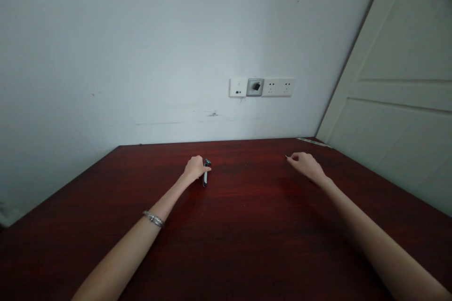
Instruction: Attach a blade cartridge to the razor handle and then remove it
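My left hand (195,168) rests on the dark red wooden table (247,225), fingers curled around a small razor-like tool (205,174) with a white handle and a dark teal head, which lies partly on the tabletop. A silver bracelet (154,218) circles my left forearm. Farther right, my right hand (304,163) lies on the table with its fingers pinched together on a tiny dark item (287,156) at the fingertips, too small to name.
A white wall rises behind the table with a row of sockets and a switch (261,87). A pale panelled door (399,103) stands at the right. A thin flat strip (312,141) lies at the table's far right corner.
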`<action>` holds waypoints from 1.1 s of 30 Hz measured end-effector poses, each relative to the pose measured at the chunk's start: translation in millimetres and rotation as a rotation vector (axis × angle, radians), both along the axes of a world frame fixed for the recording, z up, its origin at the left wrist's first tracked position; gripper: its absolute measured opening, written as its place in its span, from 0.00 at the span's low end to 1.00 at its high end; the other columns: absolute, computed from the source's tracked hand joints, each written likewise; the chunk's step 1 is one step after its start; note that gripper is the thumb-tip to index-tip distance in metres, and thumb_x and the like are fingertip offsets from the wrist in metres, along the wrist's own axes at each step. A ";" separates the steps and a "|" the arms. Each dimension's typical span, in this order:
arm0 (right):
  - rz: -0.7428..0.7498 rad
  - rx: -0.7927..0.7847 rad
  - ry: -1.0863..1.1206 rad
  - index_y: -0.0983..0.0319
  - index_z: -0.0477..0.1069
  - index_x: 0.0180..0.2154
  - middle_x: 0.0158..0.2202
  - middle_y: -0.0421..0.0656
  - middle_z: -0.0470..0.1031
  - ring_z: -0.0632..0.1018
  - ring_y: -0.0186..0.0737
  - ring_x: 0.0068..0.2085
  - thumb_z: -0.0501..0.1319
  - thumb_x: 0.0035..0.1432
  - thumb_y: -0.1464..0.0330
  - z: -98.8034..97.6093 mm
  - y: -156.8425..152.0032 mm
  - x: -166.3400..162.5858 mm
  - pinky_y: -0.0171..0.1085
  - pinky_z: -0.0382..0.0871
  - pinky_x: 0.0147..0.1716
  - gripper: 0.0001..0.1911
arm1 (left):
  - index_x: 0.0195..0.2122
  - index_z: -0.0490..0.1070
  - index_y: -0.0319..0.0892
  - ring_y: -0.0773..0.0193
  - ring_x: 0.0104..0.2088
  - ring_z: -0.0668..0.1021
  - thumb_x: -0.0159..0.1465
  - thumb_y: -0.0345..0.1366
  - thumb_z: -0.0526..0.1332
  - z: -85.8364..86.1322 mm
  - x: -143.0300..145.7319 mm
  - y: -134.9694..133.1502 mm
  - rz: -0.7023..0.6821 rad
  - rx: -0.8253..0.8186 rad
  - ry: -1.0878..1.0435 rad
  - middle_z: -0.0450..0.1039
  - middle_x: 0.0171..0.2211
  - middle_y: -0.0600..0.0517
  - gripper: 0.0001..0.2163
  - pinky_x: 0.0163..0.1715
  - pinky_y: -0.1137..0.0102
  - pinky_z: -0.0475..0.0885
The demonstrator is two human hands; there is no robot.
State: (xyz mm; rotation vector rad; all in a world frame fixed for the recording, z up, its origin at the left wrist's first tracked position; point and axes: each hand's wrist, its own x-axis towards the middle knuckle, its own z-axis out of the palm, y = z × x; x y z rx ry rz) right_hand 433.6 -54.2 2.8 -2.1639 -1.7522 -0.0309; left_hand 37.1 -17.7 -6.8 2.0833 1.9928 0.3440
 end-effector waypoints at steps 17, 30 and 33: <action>-0.052 -0.219 -0.061 0.62 0.73 0.42 0.41 0.54 0.75 0.77 0.54 0.42 0.58 0.50 0.61 -10.9 0.7 37.3 0.41 0.67 0.34 0.19 | 0.28 0.72 0.35 0.72 0.14 0.68 0.60 0.38 0.52 8.3 -47.4 20.2 0.116 -0.014 -0.273 0.74 0.21 0.49 0.13 0.14 0.78 0.64; -0.025 -0.145 0.028 0.64 0.76 0.30 0.32 0.51 0.77 0.78 0.49 0.36 0.59 0.48 0.68 -17.5 -0.7 27.6 0.36 0.66 0.30 0.09 | 0.28 0.72 0.34 0.74 0.14 0.67 0.60 0.37 0.53 13.4 -38.8 17.5 0.070 0.008 -0.375 0.73 0.21 0.49 0.13 0.12 0.79 0.61; 0.007 -0.092 0.069 0.64 0.77 0.31 0.31 0.49 0.78 0.78 0.46 0.36 0.59 0.49 0.67 -16.3 1.8 23.0 0.34 0.66 0.30 0.10 | 0.30 0.72 0.34 0.74 0.15 0.68 0.61 0.38 0.52 19.7 -32.0 14.1 0.031 0.027 -0.412 0.74 0.23 0.48 0.14 0.13 0.79 0.61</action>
